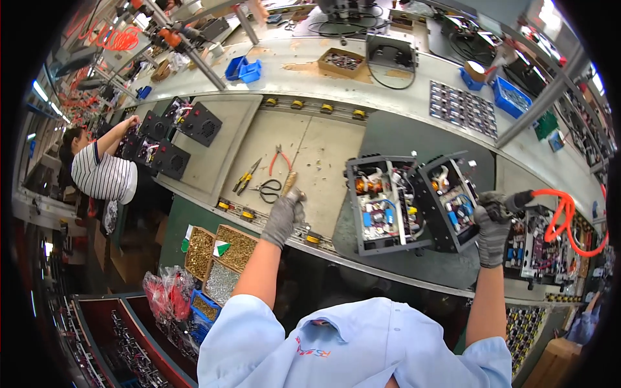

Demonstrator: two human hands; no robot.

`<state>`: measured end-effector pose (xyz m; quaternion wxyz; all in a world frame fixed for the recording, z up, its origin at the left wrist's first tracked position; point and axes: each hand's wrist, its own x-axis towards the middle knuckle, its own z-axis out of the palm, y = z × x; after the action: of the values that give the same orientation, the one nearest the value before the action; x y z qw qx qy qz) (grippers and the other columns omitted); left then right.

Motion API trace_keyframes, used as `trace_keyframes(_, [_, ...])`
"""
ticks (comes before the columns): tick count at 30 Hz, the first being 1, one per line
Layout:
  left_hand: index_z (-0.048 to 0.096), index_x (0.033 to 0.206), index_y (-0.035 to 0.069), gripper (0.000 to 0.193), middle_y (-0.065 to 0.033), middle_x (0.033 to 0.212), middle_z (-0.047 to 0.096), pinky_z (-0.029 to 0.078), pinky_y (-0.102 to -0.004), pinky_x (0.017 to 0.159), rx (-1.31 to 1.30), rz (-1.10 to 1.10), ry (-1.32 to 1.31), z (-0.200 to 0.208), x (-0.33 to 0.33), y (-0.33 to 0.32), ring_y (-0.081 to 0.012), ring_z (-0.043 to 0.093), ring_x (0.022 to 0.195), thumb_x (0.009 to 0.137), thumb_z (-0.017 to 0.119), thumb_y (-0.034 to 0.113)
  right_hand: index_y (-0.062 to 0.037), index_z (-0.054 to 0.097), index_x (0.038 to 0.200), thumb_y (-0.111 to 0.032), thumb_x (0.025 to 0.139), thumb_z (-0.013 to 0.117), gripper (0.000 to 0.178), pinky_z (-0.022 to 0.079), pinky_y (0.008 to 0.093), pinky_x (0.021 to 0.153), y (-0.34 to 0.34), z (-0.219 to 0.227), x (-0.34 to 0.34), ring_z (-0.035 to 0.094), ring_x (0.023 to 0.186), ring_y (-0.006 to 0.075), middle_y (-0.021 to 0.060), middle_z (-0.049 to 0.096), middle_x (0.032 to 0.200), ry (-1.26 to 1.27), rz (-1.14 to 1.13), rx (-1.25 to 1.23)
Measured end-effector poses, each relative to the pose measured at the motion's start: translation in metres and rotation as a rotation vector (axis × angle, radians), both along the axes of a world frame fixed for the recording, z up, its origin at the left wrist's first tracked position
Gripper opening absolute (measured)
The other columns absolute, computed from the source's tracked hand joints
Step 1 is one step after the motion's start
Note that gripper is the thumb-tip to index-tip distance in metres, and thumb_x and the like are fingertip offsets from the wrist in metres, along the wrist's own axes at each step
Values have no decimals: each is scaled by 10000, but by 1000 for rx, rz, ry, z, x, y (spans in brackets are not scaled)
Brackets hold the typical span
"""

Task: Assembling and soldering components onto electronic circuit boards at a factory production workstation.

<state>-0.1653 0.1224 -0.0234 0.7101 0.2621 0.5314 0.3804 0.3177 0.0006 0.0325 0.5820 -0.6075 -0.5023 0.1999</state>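
Observation:
My left hand [283, 218], in a grey glove, is closed at the near edge of the bench. A brown, stubby handle-like piece [290, 183] sticks out beyond its fingers; its kind is unclear. Red-handled pliers [279, 159], yellow-handled cutters [247, 178] and black-handled scissors [266, 191] lie just past that hand. My right hand [493, 233], also gloved, is wrapped round a dark air tool [517, 201] with an orange-red hose [560, 216]. Left of it, two open black metal housings [424, 194] filled with circuit parts stand side by side, the right one tilted.
Trays of small screws [236, 246] sit below the bench edge at left. Another open unit [550, 249] is at far right. A board grid [462, 110] and a blue bin [511, 97] stand behind. A co-worker [107, 168] handles black housings at left. A metal post [540, 97] rises at right.

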Motion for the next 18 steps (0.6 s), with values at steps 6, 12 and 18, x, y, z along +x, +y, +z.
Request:
trace_keyframes(6, [573, 1094, 43, 415, 51, 563, 361, 292, -269, 388, -170, -40, 311, -76, 16, -23, -91, 340, 425, 977, 547, 440, -53, 604, 1073, 55, 783, 687, 321, 506, 268, 831, -24, 0, -4, 607, 915, 117, 42, 655, 992, -93, 272, -31])
trace_keyframes(12, [584, 903, 123, 230, 44, 548, 366, 271, -295, 381, -358, -247, 263, -91, 49, -147, -105, 315, 404, 971, 554, 341, -46, 605, 1051, -26, 831, 709, 243, 546, 303, 813, -48, 26, 46, 652, 876, 166, 68, 667, 1030, 156, 273, 206])
trace_keyframes(18, [592, 864, 100, 286, 52, 535, 332, 238, -281, 393, -469, -263, 296, -85, 51, -170, -100, 295, 407, 969, 568, 365, -47, 633, 1038, 72, 786, 726, 294, 522, 264, 612, -85, 31, 119, 610, 703, 110, 48, 672, 890, 342, -203, 153])
